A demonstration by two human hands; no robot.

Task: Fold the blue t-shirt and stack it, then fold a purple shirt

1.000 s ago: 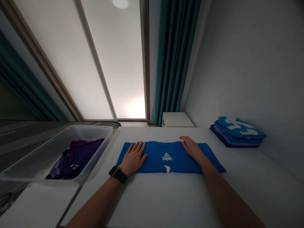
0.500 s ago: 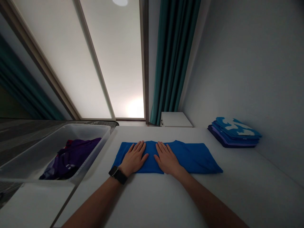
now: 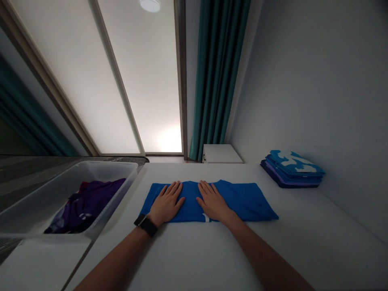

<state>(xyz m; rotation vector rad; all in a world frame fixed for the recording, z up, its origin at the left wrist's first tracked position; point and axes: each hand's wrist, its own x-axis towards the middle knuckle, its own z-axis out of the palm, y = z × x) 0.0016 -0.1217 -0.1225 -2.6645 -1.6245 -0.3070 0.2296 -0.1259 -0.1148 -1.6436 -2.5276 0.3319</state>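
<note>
A blue garment (image 3: 242,202), probably a shirt, lies folded into a wide, low strip on the white table (image 3: 194,254). My left hand (image 3: 167,203) rests flat on its left part, fingers stretched out, a black watch on the wrist. Flat on the cloth near the middle is my right hand (image 3: 214,202), also with straight fingers. Neither hand grips the fabric. A small white mark shows at the garment's near edge, between the hands. The cloth beneath both palms is hidden.
A clear plastic bin (image 3: 121,202) on the left holds crumpled purple clothes (image 3: 87,206). Folded clothes (image 3: 292,169) are stacked at the right by the wall (image 3: 318,81). Beyond the table's far edge stand a white cabinet (image 3: 222,153) and a teal curtain (image 3: 218,81).
My left hand has slid slightly left on the cloth. The white mark at the near edge has come into view. The whole view has shifted a little.
</note>
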